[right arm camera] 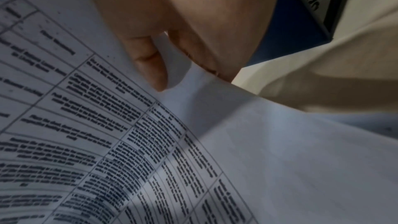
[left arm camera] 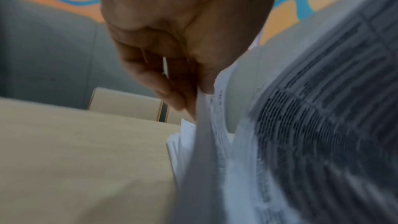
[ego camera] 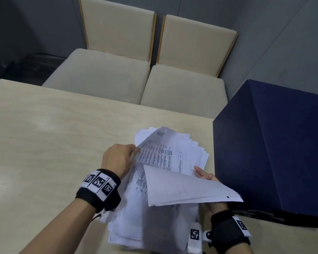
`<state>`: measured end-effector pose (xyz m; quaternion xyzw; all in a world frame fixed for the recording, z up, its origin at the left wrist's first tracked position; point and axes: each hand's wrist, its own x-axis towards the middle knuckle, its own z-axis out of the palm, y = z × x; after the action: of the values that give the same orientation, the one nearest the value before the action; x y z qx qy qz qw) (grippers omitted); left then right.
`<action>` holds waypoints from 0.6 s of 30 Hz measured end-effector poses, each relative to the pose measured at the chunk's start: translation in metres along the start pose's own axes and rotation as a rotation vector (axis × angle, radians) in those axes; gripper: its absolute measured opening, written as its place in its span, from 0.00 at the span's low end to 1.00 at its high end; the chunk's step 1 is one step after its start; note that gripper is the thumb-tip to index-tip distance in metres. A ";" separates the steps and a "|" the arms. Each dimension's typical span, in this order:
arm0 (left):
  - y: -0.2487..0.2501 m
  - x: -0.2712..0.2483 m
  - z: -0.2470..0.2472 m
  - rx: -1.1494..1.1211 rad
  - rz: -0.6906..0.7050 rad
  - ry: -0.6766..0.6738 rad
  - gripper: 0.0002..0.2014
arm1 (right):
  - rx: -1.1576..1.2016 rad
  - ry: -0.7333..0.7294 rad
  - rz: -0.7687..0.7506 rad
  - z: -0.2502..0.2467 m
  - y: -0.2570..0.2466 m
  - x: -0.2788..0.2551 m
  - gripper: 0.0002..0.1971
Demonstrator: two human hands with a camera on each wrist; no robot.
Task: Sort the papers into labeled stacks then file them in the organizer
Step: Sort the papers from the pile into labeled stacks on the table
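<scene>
**Both hands in a loose paper pile**

Messy stack of printed papers (ego camera: pixel 174 156) on pale wood table (ego camera: pixel 44 134), just left of dark blue organizer (ego camera: pixel 275 143). Left hand (ego camera: pixel 117 158) pinching edge of printed sheets, lifted w/ thumb & fingers. Right hand (ego camera: pixel 207 177) gripping folded-over bundle (ego camera: pixel 182 187), blank side up. Two beige chairs (ego camera: pixel 136 61) behind table.

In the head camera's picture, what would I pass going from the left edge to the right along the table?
Bare table → left hand → pile of papers → right hand → dark blue box.
</scene>
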<state>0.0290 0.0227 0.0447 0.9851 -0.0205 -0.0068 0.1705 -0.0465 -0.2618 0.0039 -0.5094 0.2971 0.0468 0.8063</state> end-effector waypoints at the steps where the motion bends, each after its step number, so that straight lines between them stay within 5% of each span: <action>1: -0.005 -0.001 0.004 -0.197 0.051 -0.009 0.17 | -0.009 -0.016 0.026 0.002 -0.001 0.004 0.17; 4: -0.008 0.000 0.011 -0.897 0.049 -0.231 0.10 | 0.017 0.000 0.080 0.006 -0.003 0.012 0.13; 6: -0.005 -0.002 0.011 -1.085 -0.058 -0.405 0.12 | 0.064 0.039 0.055 0.011 -0.005 0.009 0.07; 11: -0.016 -0.001 0.022 -1.165 -0.383 -0.387 0.14 | -0.016 0.085 -0.068 0.014 -0.005 0.002 0.14; 13: -0.011 -0.005 0.016 -1.175 -0.388 -0.449 0.11 | 0.002 0.067 -0.043 0.014 -0.003 0.001 0.18; 18: 0.005 -0.003 0.011 -1.338 -0.373 -0.533 0.17 | 0.005 0.062 0.118 0.012 -0.003 -0.002 0.06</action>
<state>0.0258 0.0143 0.0356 0.6229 0.1150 -0.2856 0.7192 -0.0418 -0.2527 0.0108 -0.4901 0.3515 0.0775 0.7939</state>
